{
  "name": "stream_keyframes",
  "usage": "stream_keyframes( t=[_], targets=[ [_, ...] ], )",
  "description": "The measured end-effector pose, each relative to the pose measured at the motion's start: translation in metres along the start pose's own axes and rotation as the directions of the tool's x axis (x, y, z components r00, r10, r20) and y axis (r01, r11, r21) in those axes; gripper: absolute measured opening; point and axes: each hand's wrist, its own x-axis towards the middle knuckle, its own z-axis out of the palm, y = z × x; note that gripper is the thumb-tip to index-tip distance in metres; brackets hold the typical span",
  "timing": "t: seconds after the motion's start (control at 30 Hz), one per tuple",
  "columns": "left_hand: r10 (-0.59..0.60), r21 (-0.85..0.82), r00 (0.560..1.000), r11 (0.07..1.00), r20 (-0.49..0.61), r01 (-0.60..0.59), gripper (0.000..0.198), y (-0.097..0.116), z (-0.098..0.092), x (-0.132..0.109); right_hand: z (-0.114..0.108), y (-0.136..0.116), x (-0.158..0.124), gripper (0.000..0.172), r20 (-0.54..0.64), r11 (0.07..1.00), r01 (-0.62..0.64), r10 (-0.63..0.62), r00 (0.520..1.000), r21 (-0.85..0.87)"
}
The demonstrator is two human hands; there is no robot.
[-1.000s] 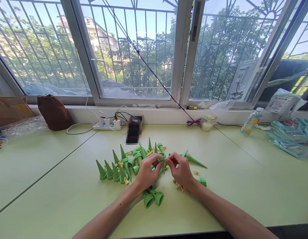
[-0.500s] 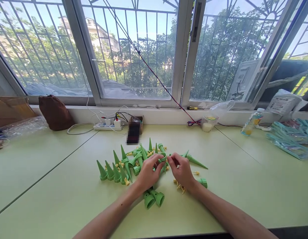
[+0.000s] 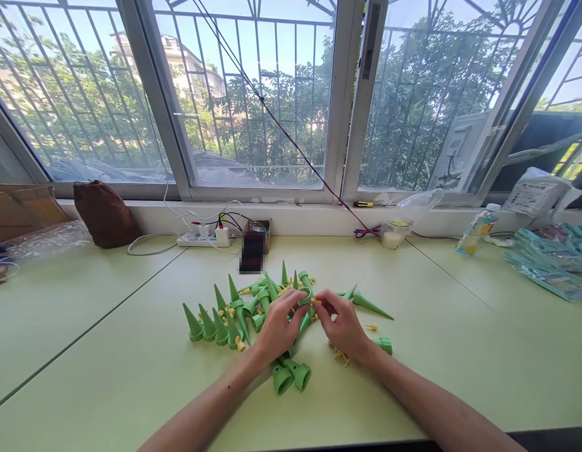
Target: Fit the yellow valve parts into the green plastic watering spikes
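Note:
My left hand is closed around a green plastic watering spike, its ring-shaped open end up and its point slanting down below the fingers. Close against that ring, my right hand pinches a small yellow plastic piece, mostly hidden by the fingertips. Two green spikes lie under my left wrist with their open ends toward me. Beside my right wrist are several loose yellow pieces and another green part.
Several green cones stand in a row to the left, near a heap of spikes and yellow bits. A long spike lies to the right. Farther back are a power strip, a small box, a jar and a bottle.
My right hand has moved slightly left, bringing the yellow piece up to the green spike. The spike has shifted a little left and more of its body shows between my hands.

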Motion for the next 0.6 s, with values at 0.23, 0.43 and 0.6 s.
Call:
stream_keyframes(
  t=[0.23, 0.43, 0.6],
  targets=[
    [0.003, 0.004, 1.000, 1.000, 0.002, -0.003, 0.006, -0.0012, 0.0003, -0.0010, -0.0020, 0.0020, 0.0010, 0.022, 0.013, 0.999, 0.037, -0.037, 0.999, -0.010],
    [0.002, -0.009, 1.000, 1.000, 0.000, -0.002, 0.007, -0.0044, 0.0019, -0.0022, -0.0025, 0.0022, 0.0028, 0.022, -0.002, 0.996, 0.092, -0.092, 0.996, 0.001],
    [-0.003, -0.005, 1.000, 1.000, 0.006, 0.003, 0.007, -0.0040, 0.0017, -0.0023, -0.0034, 0.0015, 0.0024, 0.023, -0.003, 0.995, 0.095, -0.095, 0.995, 0.005]
  ],
)
